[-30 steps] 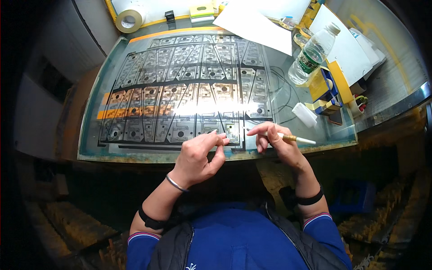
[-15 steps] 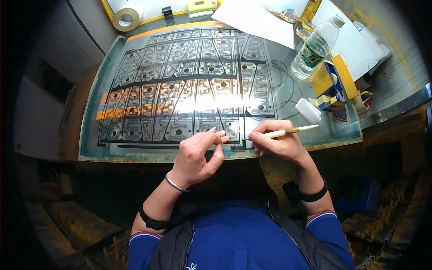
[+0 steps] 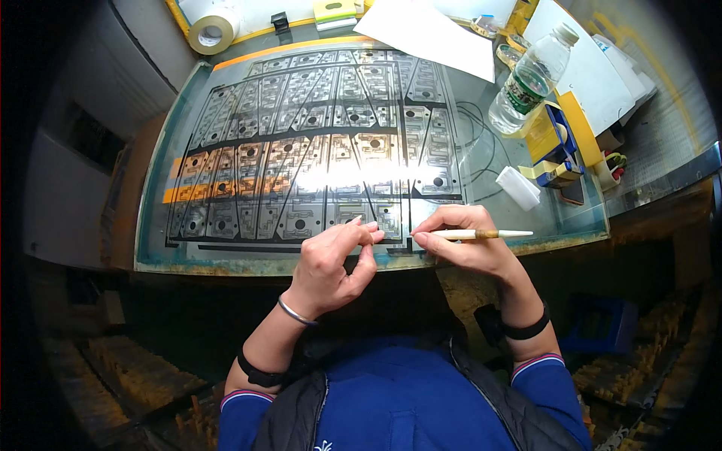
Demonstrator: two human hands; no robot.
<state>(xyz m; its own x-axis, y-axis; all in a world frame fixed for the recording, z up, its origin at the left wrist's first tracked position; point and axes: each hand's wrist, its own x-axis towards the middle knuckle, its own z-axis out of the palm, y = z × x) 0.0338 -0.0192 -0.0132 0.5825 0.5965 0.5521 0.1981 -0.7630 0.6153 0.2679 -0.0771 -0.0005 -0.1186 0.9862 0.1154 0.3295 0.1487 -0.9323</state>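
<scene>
A printed film sheet (image 3: 316,113) with black circuit-like patterns lies on a glass-topped table (image 3: 154,188). Over its near edge, my left hand (image 3: 331,259) is closed in a pinch, thumb and fingertips together; whatever is between them is hidden or too small to make out. Close to its right, my right hand (image 3: 474,237) grips a slim white pen-shaped tool (image 3: 451,234) with a brownish band. The tool's pale tapered end points right, while its other end, by my thumb and index finger, is too small to tell.
On the table's right stand a water bottle (image 3: 530,79) and a blue tape dispenser (image 3: 560,154), with a folded white paper (image 3: 519,188) beside them. A tape roll (image 3: 210,34) sits at the far left, and a white sheet (image 3: 429,34) covers the far edge. Bright glare crosses the film.
The pen-shaped tool has tipped from slanting upward to nearly level, and my right hand has turned with it. My left hand keeps its pinch in nearly the same place.
</scene>
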